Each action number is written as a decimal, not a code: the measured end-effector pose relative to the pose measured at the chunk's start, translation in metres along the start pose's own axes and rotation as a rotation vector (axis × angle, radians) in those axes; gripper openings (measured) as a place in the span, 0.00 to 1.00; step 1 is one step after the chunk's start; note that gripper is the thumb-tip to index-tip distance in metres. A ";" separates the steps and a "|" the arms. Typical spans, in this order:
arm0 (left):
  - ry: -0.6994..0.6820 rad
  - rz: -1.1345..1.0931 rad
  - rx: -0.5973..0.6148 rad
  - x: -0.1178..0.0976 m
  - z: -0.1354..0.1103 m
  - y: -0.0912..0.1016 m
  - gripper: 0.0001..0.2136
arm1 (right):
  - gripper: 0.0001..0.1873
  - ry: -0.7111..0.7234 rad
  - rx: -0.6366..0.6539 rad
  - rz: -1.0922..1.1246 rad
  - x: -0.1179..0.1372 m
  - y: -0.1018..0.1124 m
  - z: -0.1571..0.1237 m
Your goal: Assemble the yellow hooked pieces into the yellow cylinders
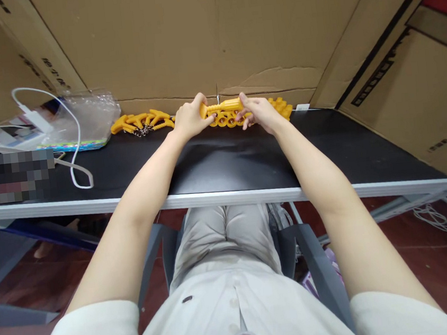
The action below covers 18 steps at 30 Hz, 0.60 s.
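Over the far part of the black table, both my hands hold a yellow plastic piece (231, 104) level between them. It has a thick, smooth barrel on the right and a thinner ribbed shaft on the left. My left hand (189, 119) is closed around its left end. At the barrel's right end, my right hand (260, 113) grips with the thumb on top, its other fingers curled below. Just behind and under the piece is a row of yellow ring-ended parts (231, 121). Left of my left hand lie several yellow curved handles (138, 120) with small metal chains (144, 130).
A clear plastic bag (92, 114) and a white cable (77, 124) with a white adapter (40, 122) are on the left. Tall cardboard (178, 39) walls the back and right. The table's metal edge (234, 195) runs above my lap.
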State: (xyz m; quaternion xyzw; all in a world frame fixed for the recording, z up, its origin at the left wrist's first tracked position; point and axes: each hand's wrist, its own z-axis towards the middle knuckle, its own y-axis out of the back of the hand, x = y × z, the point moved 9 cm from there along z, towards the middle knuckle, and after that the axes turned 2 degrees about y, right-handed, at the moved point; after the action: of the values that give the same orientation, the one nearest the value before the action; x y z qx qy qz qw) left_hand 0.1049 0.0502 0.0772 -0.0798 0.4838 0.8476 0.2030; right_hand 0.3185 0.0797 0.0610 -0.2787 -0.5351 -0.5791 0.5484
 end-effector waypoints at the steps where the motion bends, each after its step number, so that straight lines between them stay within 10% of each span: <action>1: 0.003 -0.002 0.002 0.001 0.000 0.000 0.26 | 0.41 0.027 0.010 0.008 0.002 0.001 0.000; 18: -0.014 0.020 -0.024 0.002 0.000 0.000 0.24 | 0.42 0.081 -0.058 -0.083 0.015 -0.005 -0.003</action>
State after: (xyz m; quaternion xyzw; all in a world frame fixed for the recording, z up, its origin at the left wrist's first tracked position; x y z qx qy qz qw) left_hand 0.1029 0.0510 0.0765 -0.0715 0.4729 0.8559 0.1966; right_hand 0.3111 0.0707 0.0718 -0.2483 -0.5065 -0.6273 0.5369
